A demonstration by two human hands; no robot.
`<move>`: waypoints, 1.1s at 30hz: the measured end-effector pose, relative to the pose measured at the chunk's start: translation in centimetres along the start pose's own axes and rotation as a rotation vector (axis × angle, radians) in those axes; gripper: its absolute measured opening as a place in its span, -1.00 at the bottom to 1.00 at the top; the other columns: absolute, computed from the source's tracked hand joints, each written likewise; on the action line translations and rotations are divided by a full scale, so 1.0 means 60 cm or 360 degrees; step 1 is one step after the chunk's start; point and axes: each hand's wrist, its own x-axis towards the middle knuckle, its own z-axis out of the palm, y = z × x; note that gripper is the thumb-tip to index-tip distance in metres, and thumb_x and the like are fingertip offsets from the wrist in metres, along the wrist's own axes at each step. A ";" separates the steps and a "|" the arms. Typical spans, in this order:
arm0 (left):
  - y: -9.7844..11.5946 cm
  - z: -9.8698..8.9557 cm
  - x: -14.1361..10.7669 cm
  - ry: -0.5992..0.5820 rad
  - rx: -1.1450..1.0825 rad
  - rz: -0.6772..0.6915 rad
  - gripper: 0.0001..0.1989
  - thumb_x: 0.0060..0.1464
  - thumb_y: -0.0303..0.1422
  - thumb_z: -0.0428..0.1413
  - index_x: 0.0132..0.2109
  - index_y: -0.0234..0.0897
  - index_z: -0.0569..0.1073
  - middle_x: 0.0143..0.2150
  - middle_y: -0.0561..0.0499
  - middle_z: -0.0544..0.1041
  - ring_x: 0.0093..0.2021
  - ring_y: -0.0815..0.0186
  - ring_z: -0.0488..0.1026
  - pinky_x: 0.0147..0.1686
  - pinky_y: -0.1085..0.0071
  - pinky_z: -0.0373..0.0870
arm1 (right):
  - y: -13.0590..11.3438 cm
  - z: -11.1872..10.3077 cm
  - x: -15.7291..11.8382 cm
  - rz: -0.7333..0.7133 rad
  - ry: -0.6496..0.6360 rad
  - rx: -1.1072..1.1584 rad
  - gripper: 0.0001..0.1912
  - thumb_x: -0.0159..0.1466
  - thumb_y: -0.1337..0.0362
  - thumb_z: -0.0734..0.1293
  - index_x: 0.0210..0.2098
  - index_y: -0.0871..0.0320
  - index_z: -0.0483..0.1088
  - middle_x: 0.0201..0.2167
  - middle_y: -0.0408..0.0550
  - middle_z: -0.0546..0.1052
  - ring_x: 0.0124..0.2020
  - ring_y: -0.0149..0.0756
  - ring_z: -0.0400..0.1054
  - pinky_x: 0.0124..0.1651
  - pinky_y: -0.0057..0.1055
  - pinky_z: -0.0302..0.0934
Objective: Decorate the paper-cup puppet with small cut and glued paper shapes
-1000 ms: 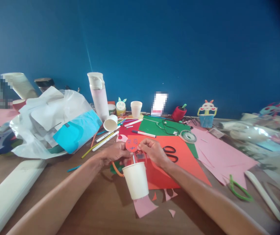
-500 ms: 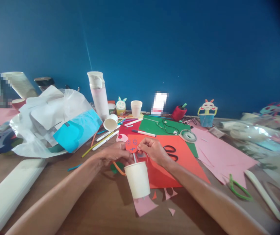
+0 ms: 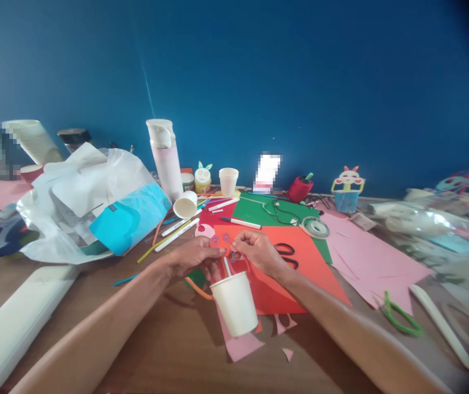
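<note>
My left hand (image 3: 195, 257) is closed on a round red paper face (image 3: 220, 241) with blue-drawn eyes, its thumb lying across the lower part. At the face's right edge, my right hand (image 3: 254, 250) pinches with thumb and forefinger; what sits between those fingertips is too small to make out. Below the face a white stick (image 3: 227, 266) runs down into a white paper cup (image 3: 234, 303), which hangs tilted over the table. An orange pipe cleaner (image 3: 198, 289) sticks out from the cup's left side.
Under and beyond my hands lie orange paper (image 3: 316, 273), black-handled scissors (image 3: 287, 250), a marker (image 3: 240, 223) and tape (image 3: 315, 228). Pink scraps (image 3: 242, 346) lie in front. A stuffed plastic bag (image 3: 82, 208) stands left, pink sheets (image 3: 365, 257) right.
My left thumb has moved right over the drawn mouth, covering it. The cup has tilted more, its base swinging right. My right hand has stayed nearly in place.
</note>
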 end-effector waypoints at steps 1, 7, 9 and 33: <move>0.000 0.001 0.000 0.0011 0.0006 0.0008 -0.70 -0.14 -0.22 0.13 -0.41 -0.44 0.39 -0.69 0.00 0.41 -0.70 0.39 0.35 -0.66 0.52 0.22 | 0.001 0.000 0.000 -0.0003 -0.0001 0.0004 -0.88 0.06 0.30 0.27 -0.57 0.20 0.29 -0.69 -0.22 0.39 -0.62 -0.47 0.29 -0.49 -0.52 0.15; -0.008 0.001 0.006 0.0022 0.0046 0.0102 -0.73 -0.12 -0.24 0.10 -0.40 -0.43 0.40 -0.71 0.00 0.41 -0.72 0.39 0.34 -0.71 0.55 0.15 | 0.001 -0.001 0.001 0.0022 -0.0020 0.0043 -0.87 0.05 0.29 0.28 -0.58 0.20 0.29 -0.68 -0.21 0.40 -0.61 -0.47 0.29 -0.48 -0.52 0.14; -0.010 0.003 0.007 0.0051 0.0071 0.0118 -0.71 -0.13 -0.22 0.10 -0.41 -0.43 0.41 -0.71 0.00 0.41 -0.73 0.40 0.33 -0.71 0.55 0.15 | -0.001 -0.001 0.001 0.0053 -0.0023 0.0073 -0.86 0.04 0.29 0.29 -0.59 0.21 0.29 -0.68 -0.22 0.40 -0.62 -0.48 0.30 -0.49 -0.53 0.14; -0.019 0.010 0.021 0.0190 -0.0018 0.0198 -0.81 -0.17 -0.30 0.11 -0.49 -0.39 0.37 -0.68 0.01 0.44 -0.72 0.35 0.36 -0.68 0.48 0.25 | 0.008 -0.011 0.002 0.0018 -0.0066 -0.0034 -0.81 0.05 0.19 0.29 -0.54 0.20 0.31 -0.58 -0.16 0.42 -0.54 -0.42 0.32 -0.43 -0.48 0.18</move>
